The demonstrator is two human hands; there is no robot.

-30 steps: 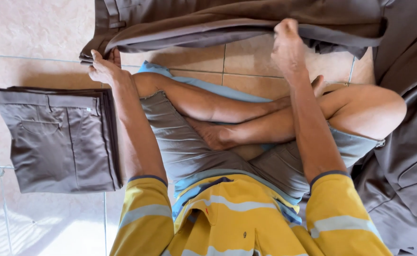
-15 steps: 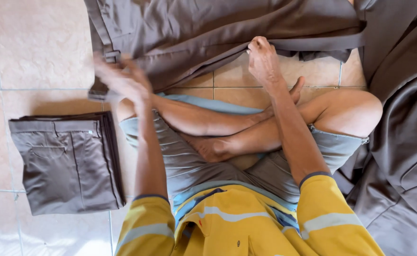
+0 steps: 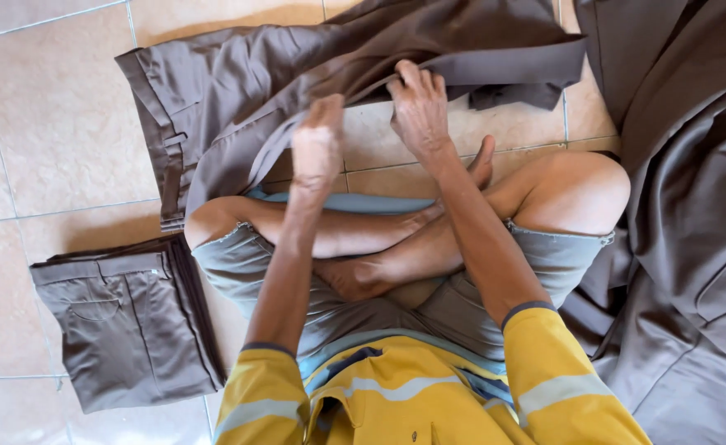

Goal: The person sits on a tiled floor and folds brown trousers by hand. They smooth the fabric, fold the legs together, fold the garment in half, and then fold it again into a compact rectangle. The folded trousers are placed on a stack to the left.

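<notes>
Bare tile floor is lying open left of the spread brown trousers, giving a hand room to pass there. Below the trousers' waistband, a folded trouser stack is blocking the floor. Right of the trousers, a heap of brown garments is crowding the way; crossed legs are filling the space just below them.
</notes>
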